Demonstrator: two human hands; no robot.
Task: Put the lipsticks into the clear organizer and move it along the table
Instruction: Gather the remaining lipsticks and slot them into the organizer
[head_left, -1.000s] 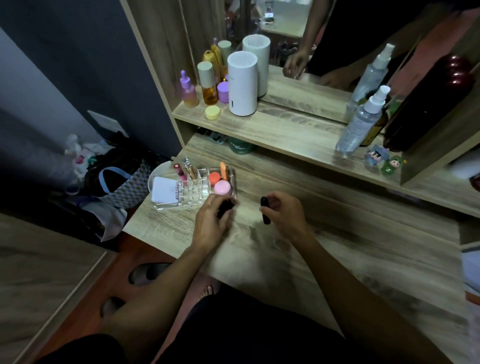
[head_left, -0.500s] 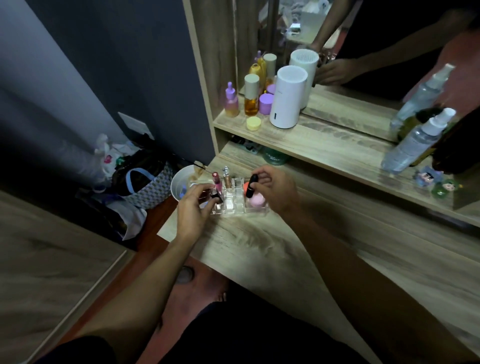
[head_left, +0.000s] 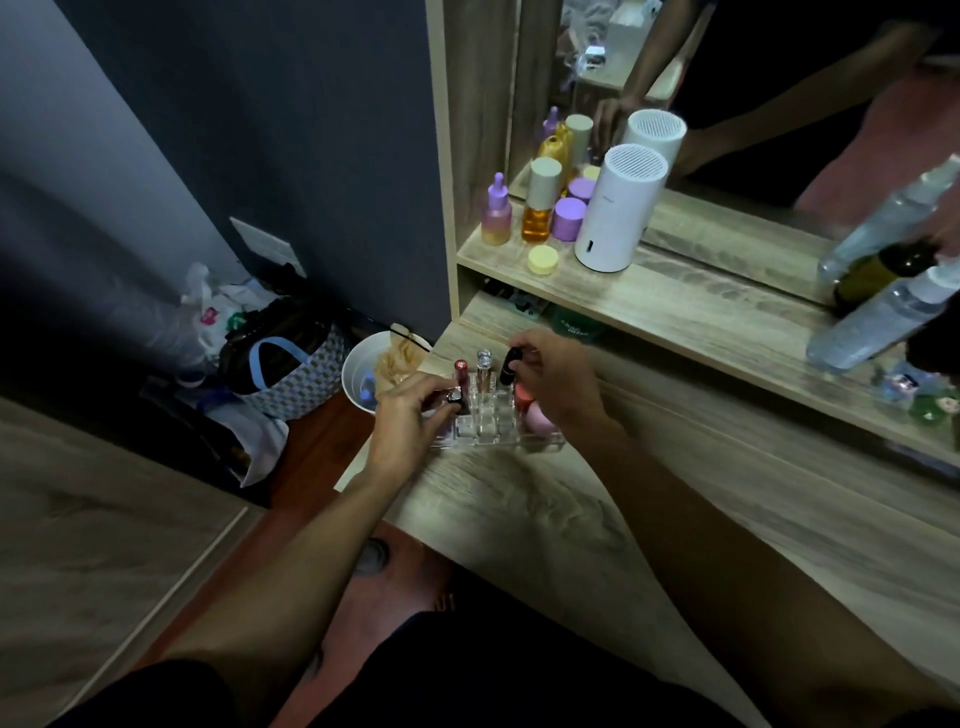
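The clear organizer (head_left: 493, 428) sits at the left end of the wooden table (head_left: 571, 519). A red lipstick (head_left: 461, 370) and a clear-capped tube (head_left: 483, 364) stand upright in its back slots. A pink round sponge (head_left: 539, 419) and an orange one lie in its right compartment. My left hand (head_left: 410, 421) pinches a short dark lipstick (head_left: 455, 397) over the organizer's left slots. My right hand (head_left: 558, 379) holds a black lipstick (head_left: 509, 366) upright, its lower end in a back slot.
On the shelf (head_left: 675, 306) above stand a white cylinder (head_left: 618, 208), coloured bottles (head_left: 540, 208), jars and spray bottles (head_left: 883, 317) before a mirror. Left of the table on the floor are a white bin (head_left: 363, 374) and a patterned bag (head_left: 291, 374).
Both hands lifted lipsticks from the table to the organizer. My view swung left. The right hand's black lipstick now stands in a back slot, and the left hand sits over the left slots.
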